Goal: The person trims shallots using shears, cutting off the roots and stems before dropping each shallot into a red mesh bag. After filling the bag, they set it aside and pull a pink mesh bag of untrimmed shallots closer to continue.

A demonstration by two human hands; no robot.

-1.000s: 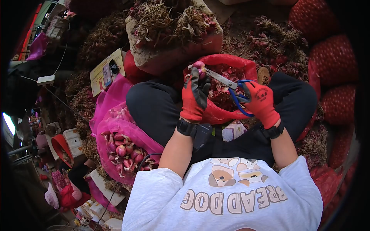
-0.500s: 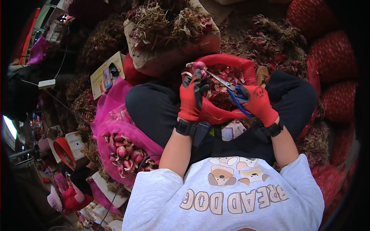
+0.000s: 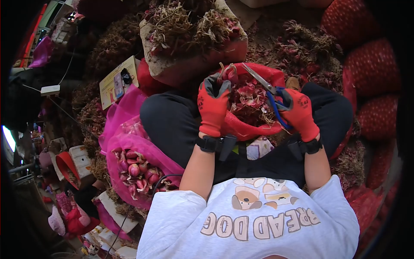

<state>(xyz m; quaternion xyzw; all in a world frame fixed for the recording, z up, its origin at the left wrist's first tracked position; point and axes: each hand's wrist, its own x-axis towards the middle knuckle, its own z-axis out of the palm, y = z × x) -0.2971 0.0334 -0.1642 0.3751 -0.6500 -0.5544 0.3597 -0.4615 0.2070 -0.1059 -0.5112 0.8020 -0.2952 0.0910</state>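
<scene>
My left hand (image 3: 213, 105), in a red glove with a dark palm, is closed around a shallot (image 3: 230, 74) whose dry stem points up. Scissors (image 3: 258, 79) with blue handles are in my gloved right hand (image 3: 301, 113); their blades point up and left, a little apart from the shallot. Between my legs, below both hands, lies an open red bag (image 3: 246, 129) holding loose skins and dry trimmings (image 3: 253, 98). By my left knee a pink mesh bag (image 3: 168, 157) holds several shallots (image 3: 134, 170).
A pale block-like container (image 3: 198, 64) piled with dried shallot bunches (image 3: 170, 26) stands ahead. Full red mesh sacks (image 3: 373, 64) line the right side. More dried bunches (image 3: 308, 43) lie ahead right. A phone (image 3: 118, 85) rests on a yellow card at left.
The scissors have moved away from the shallot, up and slightly right, with their blades turned. My left hand has rotated around the shallot, and more of the skins in the red bag show.
</scene>
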